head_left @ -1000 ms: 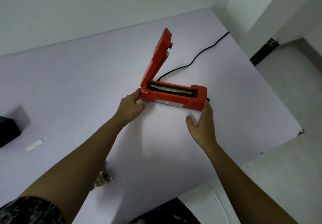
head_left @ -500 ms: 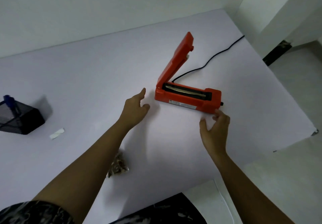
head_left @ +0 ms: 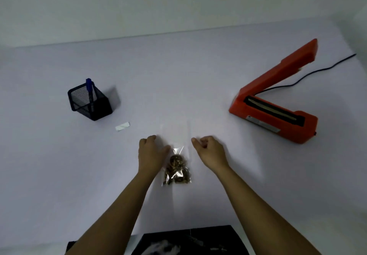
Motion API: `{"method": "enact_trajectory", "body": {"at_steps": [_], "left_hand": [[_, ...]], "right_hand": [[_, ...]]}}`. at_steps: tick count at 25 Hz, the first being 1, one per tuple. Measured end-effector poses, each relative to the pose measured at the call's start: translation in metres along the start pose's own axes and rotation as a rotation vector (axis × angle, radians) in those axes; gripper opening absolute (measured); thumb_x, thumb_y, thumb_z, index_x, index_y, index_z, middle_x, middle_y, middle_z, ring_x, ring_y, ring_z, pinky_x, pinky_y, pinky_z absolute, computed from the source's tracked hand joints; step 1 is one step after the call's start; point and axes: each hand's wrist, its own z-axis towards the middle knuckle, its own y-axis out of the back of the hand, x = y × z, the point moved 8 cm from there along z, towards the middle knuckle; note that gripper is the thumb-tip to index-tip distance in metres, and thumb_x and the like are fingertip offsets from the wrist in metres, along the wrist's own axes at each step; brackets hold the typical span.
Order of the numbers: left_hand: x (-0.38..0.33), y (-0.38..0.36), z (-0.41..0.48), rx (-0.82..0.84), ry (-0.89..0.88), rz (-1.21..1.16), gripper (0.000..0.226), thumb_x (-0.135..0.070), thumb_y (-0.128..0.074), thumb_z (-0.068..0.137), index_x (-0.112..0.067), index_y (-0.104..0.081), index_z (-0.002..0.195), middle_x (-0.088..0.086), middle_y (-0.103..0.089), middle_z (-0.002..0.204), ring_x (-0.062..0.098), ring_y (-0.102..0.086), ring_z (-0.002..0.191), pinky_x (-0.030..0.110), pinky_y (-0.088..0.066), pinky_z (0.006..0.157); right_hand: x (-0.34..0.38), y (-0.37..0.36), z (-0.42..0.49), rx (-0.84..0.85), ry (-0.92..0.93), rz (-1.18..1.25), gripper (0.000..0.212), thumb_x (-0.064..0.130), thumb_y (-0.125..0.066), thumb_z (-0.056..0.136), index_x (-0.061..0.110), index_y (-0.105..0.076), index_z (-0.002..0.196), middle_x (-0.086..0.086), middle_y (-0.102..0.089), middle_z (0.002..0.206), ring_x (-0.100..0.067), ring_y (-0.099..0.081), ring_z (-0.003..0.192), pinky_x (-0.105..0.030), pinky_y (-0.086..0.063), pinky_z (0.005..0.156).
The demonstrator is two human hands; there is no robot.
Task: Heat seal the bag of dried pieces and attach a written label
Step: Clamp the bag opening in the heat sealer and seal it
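Note:
A clear plastic bag [head_left: 175, 135] lies flat on the white table [head_left: 178, 76] in front of me, with brown dried pieces [head_left: 176, 170] bunched in its near end. My left hand [head_left: 151, 151] rests at the bag's left edge with its fingers curled under and its thumb against the plastic; whether it pinches the bag is hidden. My right hand [head_left: 210, 151] hovers just beside the bag's right edge, fingers curled, holding nothing. The red heat sealer [head_left: 274, 113] stands at the right with its lid arm raised. A small white label strip [head_left: 122, 126] lies to the left.
A black mesh pen holder [head_left: 90, 102] with a blue pen [head_left: 89, 88] stands at the left. The sealer's black cord [head_left: 317, 72] runs off to the far right. A dark object [head_left: 188, 240] sits at the table's near edge. A wall runs behind the table.
Both hands have left the sealer and come to the bag in front of me. My view swung left, so the sealer now sits at the right.

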Motion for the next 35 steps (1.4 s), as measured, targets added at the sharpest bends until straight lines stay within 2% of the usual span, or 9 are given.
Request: {"method": "enact_trajectory", "body": {"at_steps": [4,10,14,17,20,23,25,30,35], "left_hand": [[0.003,-0.007,-0.004,0.002,0.027,-0.093,0.059,-0.026,-0.071,0.080,-0.004,-0.047,0.129,0.017,-0.047,0.123,0.029,-0.052,0.107,0.026,-0.037,0.086],[0.009,-0.007,0.002,0.026,0.032,-0.215,0.056,-0.024,-0.072,0.079,-0.008,-0.049,0.128,0.012,-0.050,0.118,0.015,-0.048,0.091,0.022,-0.038,0.082],[0.014,-0.012,0.006,0.110,-0.079,-0.302,0.033,-0.032,-0.071,0.079,-0.018,-0.065,0.109,0.003,-0.061,0.106,0.016,-0.059,0.093,0.026,-0.048,0.082],[-0.007,-0.017,-0.004,0.235,-0.126,-0.578,0.007,-0.012,-0.064,0.086,-0.007,-0.065,0.091,0.004,-0.068,0.090,0.016,-0.063,0.084,0.022,-0.050,0.074],[-0.051,-0.031,-0.016,0.387,-0.220,-0.697,0.009,-0.004,-0.061,0.087,0.002,-0.062,0.094,0.007,-0.072,0.084,0.013,-0.067,0.077,0.018,-0.053,0.069],[-0.095,-0.063,-0.028,0.520,-0.243,-0.713,0.016,-0.003,-0.060,0.087,-0.005,-0.063,0.103,-0.003,-0.074,0.080,0.009,-0.070,0.076,0.017,-0.054,0.068],[-0.121,-0.088,-0.037,0.585,-0.269,-0.666,0.018,-0.007,-0.060,0.088,-0.007,-0.065,0.105,0.000,-0.074,0.087,0.010,-0.070,0.079,0.020,-0.055,0.072],[-0.163,-0.133,-0.051,0.663,-0.322,-0.595,0.016,-0.009,-0.059,0.089,-0.003,-0.066,0.102,0.004,-0.072,0.090,0.007,-0.068,0.078,0.015,-0.053,0.068],[-0.179,-0.151,-0.051,0.706,-0.269,-0.672,0.018,-0.013,-0.055,0.092,-0.006,-0.067,0.103,0.008,-0.073,0.094,0.016,-0.070,0.087,0.017,-0.053,0.071]], "right_hand": [[0.013,-0.024,0.007,0.054,-0.018,0.065,0.041,0.038,-0.067,0.081,0.007,-0.061,0.107,-0.003,-0.065,0.101,-0.018,-0.060,0.095,-0.025,-0.045,0.083],[0.025,-0.038,0.001,0.020,0.075,0.251,0.002,0.014,-0.065,0.084,0.015,-0.063,0.085,-0.003,-0.069,0.090,-0.017,-0.064,0.088,-0.021,-0.049,0.077],[0.028,-0.032,-0.013,0.060,0.145,0.383,0.017,0.012,-0.063,0.085,0.027,-0.058,0.078,-0.001,-0.069,0.090,-0.017,-0.066,0.089,-0.023,-0.051,0.081],[0.019,-0.010,-0.018,0.017,0.138,0.500,0.015,0.013,-0.063,0.085,0.026,-0.059,0.079,-0.004,-0.071,0.091,-0.019,-0.067,0.089,-0.028,-0.052,0.083],[0.003,0.023,-0.021,-0.041,0.116,0.566,0.011,0.013,-0.062,0.087,0.023,-0.060,0.082,-0.003,-0.071,0.090,-0.017,-0.067,0.088,-0.028,-0.053,0.083],[-0.021,0.070,-0.024,-0.129,0.068,0.650,0.011,0.010,-0.061,0.087,0.021,-0.061,0.084,-0.001,-0.070,0.086,-0.013,-0.067,0.083,-0.021,-0.053,0.077],[-0.041,0.102,-0.026,-0.188,0.051,0.689,0.012,0.009,-0.060,0.087,0.020,-0.062,0.086,0.000,-0.070,0.086,-0.012,-0.067,0.082,-0.019,-0.053,0.075],[-0.075,0.146,-0.026,-0.243,0.010,0.744,0.010,0.012,-0.058,0.089,0.020,-0.063,0.091,0.002,-0.070,0.092,-0.010,-0.067,0.086,-0.021,-0.052,0.077],[-0.088,0.162,-0.014,-0.229,-0.095,0.921,0.007,0.015,-0.060,0.088,0.016,-0.066,0.090,-0.003,-0.070,0.089,-0.014,-0.067,0.086,-0.023,-0.053,0.077]]}}
